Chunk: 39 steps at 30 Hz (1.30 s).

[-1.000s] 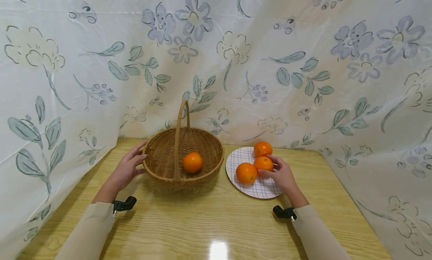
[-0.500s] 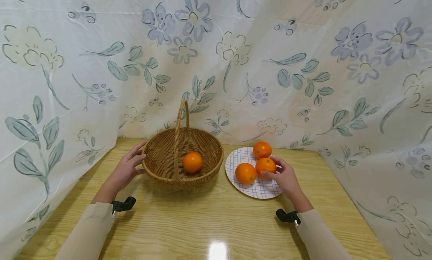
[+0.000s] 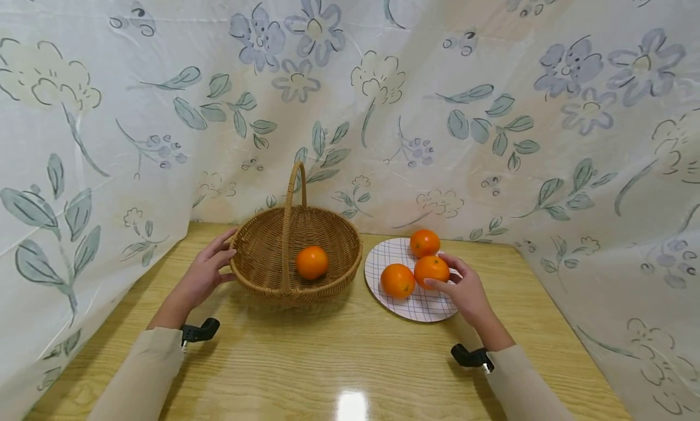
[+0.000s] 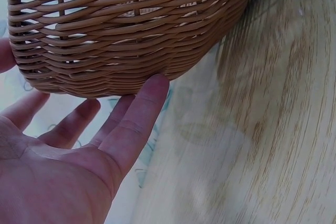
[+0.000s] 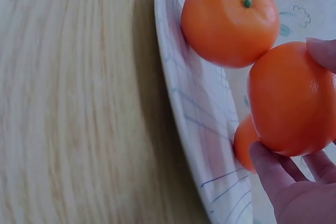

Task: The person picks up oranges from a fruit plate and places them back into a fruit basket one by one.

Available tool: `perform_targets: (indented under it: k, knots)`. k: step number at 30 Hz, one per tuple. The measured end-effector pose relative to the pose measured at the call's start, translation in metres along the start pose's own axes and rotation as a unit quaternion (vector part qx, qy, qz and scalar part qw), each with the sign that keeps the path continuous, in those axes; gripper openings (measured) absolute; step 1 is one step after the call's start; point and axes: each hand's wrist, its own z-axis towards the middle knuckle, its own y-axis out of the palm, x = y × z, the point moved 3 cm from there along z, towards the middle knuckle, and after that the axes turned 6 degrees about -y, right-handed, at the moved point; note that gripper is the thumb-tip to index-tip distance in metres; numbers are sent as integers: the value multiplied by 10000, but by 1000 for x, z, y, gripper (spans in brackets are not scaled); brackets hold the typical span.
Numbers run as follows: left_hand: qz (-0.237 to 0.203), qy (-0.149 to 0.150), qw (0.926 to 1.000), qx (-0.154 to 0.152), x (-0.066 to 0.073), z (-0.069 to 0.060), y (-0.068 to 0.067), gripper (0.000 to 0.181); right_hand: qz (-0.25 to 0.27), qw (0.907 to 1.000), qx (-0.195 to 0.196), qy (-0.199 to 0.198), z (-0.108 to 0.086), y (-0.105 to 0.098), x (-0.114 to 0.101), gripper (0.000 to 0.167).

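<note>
Orange fruits, brown basket, white blue-checked plate, lilac-flowered pale cloth, beige sleeves

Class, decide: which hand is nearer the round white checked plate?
Right. The right hand partly overhangs the plate, holding a round orange fruit; the left hand touches the brown wicker basket, farther away.

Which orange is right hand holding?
Rightmost orange in head view, pinched by the right hand; the back orange and left orange on the plate, and the orange in the basket, aren't held.

The table carries a basket and plate.
</note>
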Motion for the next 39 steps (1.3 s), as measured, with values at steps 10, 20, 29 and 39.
perform_targets:
  k: [10, 20, 29, 39]
  knots:
    - [-46, -12, 10000, 7, 1, -1, 0, 64, 58, 9994, -34, -339, -6, 3, -22, 75]
    - [-1, -15, 10000, 35, -1, -2, 0, 63, 280, 9987, -250, -336, -11, 11, -47, 74]
    - [48, -70, 9999, 61, -1, -1, 0, 63, 574, 9958, -534, -472, -8, 26, -74, 73]
    - [53, -142, 9999, 21, 3, 1, 0, 62, 714, 9923, -768, -662, 4, 50, -110, 73]
